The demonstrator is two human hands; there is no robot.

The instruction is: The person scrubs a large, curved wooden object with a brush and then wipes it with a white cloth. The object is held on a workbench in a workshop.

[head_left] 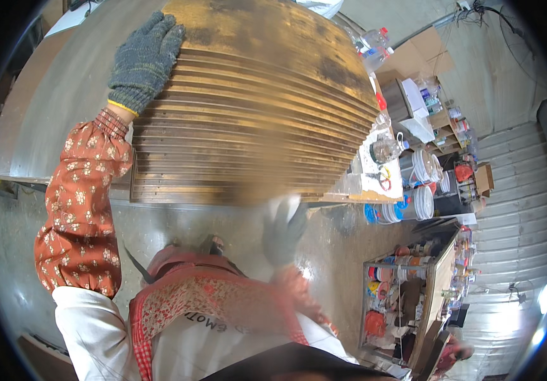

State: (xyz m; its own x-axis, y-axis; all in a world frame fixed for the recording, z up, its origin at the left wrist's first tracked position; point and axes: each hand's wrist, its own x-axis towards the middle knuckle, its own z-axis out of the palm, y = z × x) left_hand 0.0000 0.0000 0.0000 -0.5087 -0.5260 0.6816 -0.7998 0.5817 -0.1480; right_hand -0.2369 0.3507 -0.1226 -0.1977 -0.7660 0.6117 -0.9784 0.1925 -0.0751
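My left hand, in a dark grey knitted glove with a yellow cuff edge, lies with its fingers stretched out near the left ends of long brown wooden strips. The strips run side by side across the worktable, stepping down toward me. Beyond them stretches a yellowish-brown wooden surface with dark patches. My right hand, also in a dark glove, is smeared by motion just off the strips' near edge. Something pale shows at its fingers, too blurred to name. Whether those fingers grip it is unclear.
Clear plastic bottles and scissors with coloured handles lie at the table's right end. White buckets stand beyond it. A shelf unit full of cans is at the right, with another person near the lower right.
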